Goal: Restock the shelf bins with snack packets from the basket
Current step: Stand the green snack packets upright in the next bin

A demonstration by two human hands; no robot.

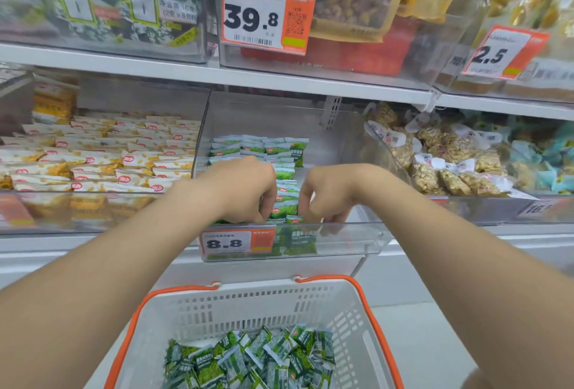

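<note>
Working at frame centre, you have both hands down in the clear bin point(341, 242), one each side of a standing row of green packets point(284, 199). The left hand point(245, 189) and right hand point(326, 193) both have fingers curled downward with the tips buried among the packets, so I cannot tell whether either is pinching one or only nudging the row straight. More of the same packets lie in a loose heap in the basket point(248, 298) at the bottom of the frame. Expect them to be light, soft and crinkly, with slick film that slides easily; take each by a sealed end or across its flat faces, and don't squeeze the middle, since the contents may crush. The bin's front wall and its price tag point(237, 242) stand between you and the row, so you will likely need to lift over them. The shelf point(279, 81) above limits headroom. Yellow packets point(102, 158) fill the bin at left and nut bags point(450, 165) the one at right; keep the green ones out of both.
</note>
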